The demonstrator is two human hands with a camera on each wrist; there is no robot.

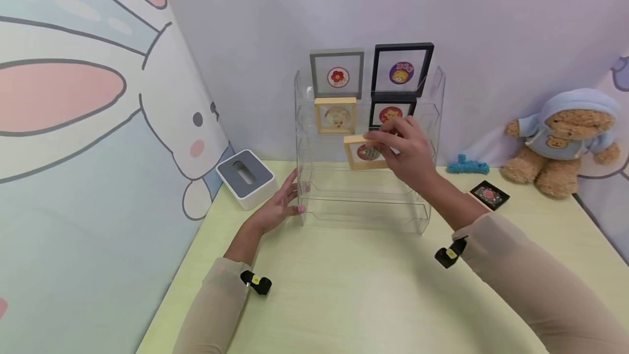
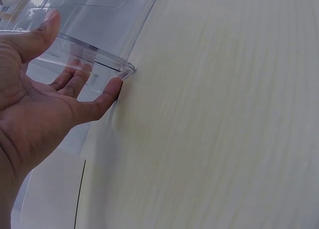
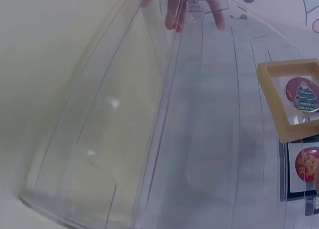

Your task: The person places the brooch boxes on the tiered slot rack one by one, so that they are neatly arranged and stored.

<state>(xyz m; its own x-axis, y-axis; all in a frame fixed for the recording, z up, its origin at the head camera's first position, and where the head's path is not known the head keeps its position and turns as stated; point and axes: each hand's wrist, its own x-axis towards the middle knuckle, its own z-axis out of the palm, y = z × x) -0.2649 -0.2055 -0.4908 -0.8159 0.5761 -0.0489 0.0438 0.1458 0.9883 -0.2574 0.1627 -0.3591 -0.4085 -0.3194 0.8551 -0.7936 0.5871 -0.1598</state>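
A clear acrylic tiered rack (image 1: pixel 363 200) stands on the table. My right hand (image 1: pixel 411 153) pinches a small light-wood picture frame (image 1: pixel 368 153) by its upper right part, in front of the rack's middle tiers. In the right wrist view, the round red badge (image 3: pixel 303 95) inside that frame shows a Christmas tree. My left hand (image 1: pixel 275 212) lies at the rack's left side, its fingers extended and a fingertip right at the lower corner in the left wrist view. Behind my right hand, a small black frame (image 1: pixel 393 104) is partly hidden.
On the upper tiers stand a grey frame (image 1: pixel 337 51), a larger black frame (image 1: pixel 404 46) and a wooden frame (image 1: pixel 336 101). A white-and-grey box (image 1: pixel 250 184) is at left. To the right are a blue object (image 1: pixel 468 166), a flat black frame (image 1: pixel 489 195) and a teddy bear (image 1: pixel 560 146).
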